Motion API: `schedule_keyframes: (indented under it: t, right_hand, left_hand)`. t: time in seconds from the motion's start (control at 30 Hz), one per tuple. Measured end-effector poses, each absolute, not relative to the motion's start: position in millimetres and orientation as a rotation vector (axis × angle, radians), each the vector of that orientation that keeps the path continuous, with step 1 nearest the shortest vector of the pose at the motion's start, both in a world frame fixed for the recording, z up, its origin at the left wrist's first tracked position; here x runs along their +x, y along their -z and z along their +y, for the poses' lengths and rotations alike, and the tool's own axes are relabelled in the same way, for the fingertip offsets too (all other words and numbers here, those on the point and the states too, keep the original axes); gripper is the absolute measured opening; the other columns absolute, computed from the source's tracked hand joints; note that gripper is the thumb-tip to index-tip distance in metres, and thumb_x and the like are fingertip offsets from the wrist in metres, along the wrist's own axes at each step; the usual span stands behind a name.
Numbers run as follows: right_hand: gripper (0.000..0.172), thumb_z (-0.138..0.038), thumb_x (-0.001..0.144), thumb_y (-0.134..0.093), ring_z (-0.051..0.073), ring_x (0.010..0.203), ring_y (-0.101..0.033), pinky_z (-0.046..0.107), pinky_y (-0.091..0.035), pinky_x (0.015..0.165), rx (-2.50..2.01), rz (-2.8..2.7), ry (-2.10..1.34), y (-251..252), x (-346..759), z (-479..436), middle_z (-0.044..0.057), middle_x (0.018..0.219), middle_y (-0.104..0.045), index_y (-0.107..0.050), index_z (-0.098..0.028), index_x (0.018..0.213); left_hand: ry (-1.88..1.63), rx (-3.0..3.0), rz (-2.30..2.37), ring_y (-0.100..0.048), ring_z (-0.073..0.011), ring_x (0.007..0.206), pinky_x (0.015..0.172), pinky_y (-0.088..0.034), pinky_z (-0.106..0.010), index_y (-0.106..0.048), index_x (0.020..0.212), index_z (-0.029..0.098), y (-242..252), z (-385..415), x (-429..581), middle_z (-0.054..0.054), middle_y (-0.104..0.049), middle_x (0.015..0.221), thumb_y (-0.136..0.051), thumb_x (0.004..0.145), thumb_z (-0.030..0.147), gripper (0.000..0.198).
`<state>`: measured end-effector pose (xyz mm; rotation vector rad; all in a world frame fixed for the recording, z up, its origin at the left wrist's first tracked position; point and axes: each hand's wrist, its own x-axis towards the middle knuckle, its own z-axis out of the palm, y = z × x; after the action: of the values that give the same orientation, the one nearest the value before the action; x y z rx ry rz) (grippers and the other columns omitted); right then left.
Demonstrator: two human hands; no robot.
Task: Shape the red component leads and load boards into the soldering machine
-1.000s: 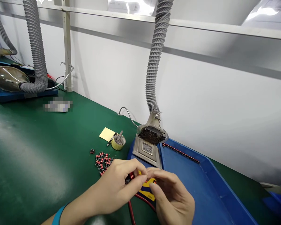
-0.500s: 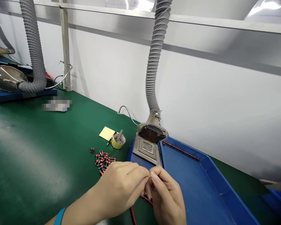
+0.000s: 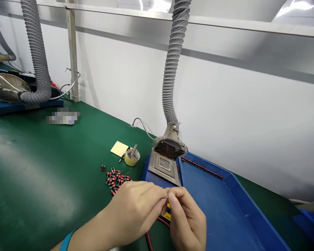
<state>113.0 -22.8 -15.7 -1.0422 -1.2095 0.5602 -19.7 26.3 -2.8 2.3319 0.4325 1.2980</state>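
My left hand (image 3: pixel 140 205) and my right hand (image 3: pixel 187 216) meet fingertip to fingertip at the lower middle, both closed in a pinch. Whatever lies between the fingers is too small and covered to make out. Left of my left hand, a loose pile of small red and black wired components (image 3: pixel 115 179) lies on the green table, partly covered by that hand. Just beyond my hands stands a blue solder pot unit with a metal top plate (image 3: pixel 153 167) around a grey square well (image 3: pixel 164 163).
A ribbed exhaust hose (image 3: pixel 170 76) ends in a hood (image 3: pixel 170 146) over the pot. On the right, a blue tray (image 3: pixel 225 209) holds a row of red and black components (image 3: pixel 201 168). A tub of grey material (image 3: pixel 132 157), a pen (image 3: pixel 124 154) and yellow paper (image 3: pixel 119 149) lie left.
My right hand has shifted and turned slightly, uncovering more of a yellow label below the fingertips. Both hands stay pinched together.
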Motion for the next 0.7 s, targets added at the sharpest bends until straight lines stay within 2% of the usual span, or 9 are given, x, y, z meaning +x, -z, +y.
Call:
schedule_keyframes:
  t: [0.07,0.13,0.2,0.27,0.33,0.47,0.63,0.7]
  right_hand:
    - [0.033,-0.036,0.092,-0.053,0.012,0.041,-0.046,0.024,-0.040,0.043,-0.937,-1.098,-0.911,13,116,-21,-0.002,0.045,-0.048,-0.055,-0.020,0.063]
    - [0.034,-0.035,0.093,-0.051,0.014,0.042,-0.050,0.025,-0.046,0.046,-0.817,-1.067,-0.982,10,120,-21,-0.002,0.043,-0.048,-0.055,-0.020,0.062]
    - [0.026,-0.031,0.092,-0.055,0.016,0.056,-0.061,0.026,-0.053,0.057,-0.809,-1.157,-0.812,9,124,-22,0.001,0.055,-0.060,-0.064,-0.020,0.070]
    - [0.010,-0.024,0.088,-0.062,0.018,0.073,-0.067,0.028,-0.056,0.068,-0.862,-1.293,-0.627,8,125,-23,0.004,0.075,-0.069,-0.071,-0.023,0.084]
    - [0.013,-0.018,0.086,-0.065,0.019,0.079,-0.069,0.029,-0.057,0.071,-0.875,-1.373,-0.546,9,124,-24,0.004,0.083,-0.072,-0.072,-0.027,0.093]
    - [0.012,-0.017,0.088,-0.063,0.017,0.072,-0.067,0.027,-0.055,0.066,-0.842,-1.361,-0.497,11,118,-25,0.003,0.076,-0.070,-0.071,-0.026,0.086]
    - [0.016,-0.025,0.091,-0.060,0.013,0.055,-0.058,0.023,-0.049,0.056,-0.844,-1.041,-0.490,7,126,-25,-0.003,0.054,-0.054,-0.062,-0.021,0.076]
    - [0.017,-0.024,0.089,-0.063,0.012,0.054,-0.057,0.022,-0.048,0.056,-0.863,-1.009,-0.459,7,130,-23,-0.002,0.053,-0.054,-0.062,-0.020,0.072]
  left_hand:
    - [-1.322,2.333,0.389,-0.050,-0.0114,0.056,0.057,-0.040,-0.023,-0.055,0.079,0.016,4,25,-19,0.001,-0.060,0.065,-0.039,0.095,0.011,0.023]
    - [-1.242,2.168,0.389,-0.052,-0.0101,0.059,0.059,-0.040,-0.020,-0.056,0.080,0.017,2,25,-21,0.002,-0.061,0.067,-0.042,0.095,0.012,0.021]
    - [-1.120,1.977,0.434,-0.053,-0.0092,0.063,0.062,-0.040,-0.019,-0.058,0.082,0.018,-2,25,-24,0.002,-0.062,0.072,-0.047,0.093,0.014,0.016]
    - [-1.005,1.824,0.464,-0.051,-0.0093,0.065,0.061,-0.038,-0.019,-0.059,0.083,0.018,-5,26,-27,0.003,-0.059,0.072,-0.050,0.092,0.018,0.013]
    - [-0.920,1.708,0.446,-0.047,-0.0097,0.064,0.059,-0.036,-0.020,-0.059,0.081,0.018,-7,27,-28,0.004,-0.056,0.070,-0.052,0.090,0.021,0.011]
    - [-0.862,1.624,0.432,-0.046,-0.0106,0.066,0.060,-0.036,-0.022,-0.057,0.078,0.017,-8,27,-26,0.003,-0.054,0.070,-0.053,0.087,0.020,0.010]
    - [-0.871,1.692,0.473,-0.045,-0.0109,0.063,0.058,-0.033,-0.023,-0.059,0.078,0.017,-10,28,-25,0.003,-0.055,0.069,-0.051,0.088,0.020,0.014]
    - [-0.893,1.672,0.500,-0.044,-0.0108,0.064,0.058,-0.033,-0.023,-0.060,0.078,0.017,-9,29,-25,0.003,-0.052,0.068,-0.052,0.090,0.022,0.015]
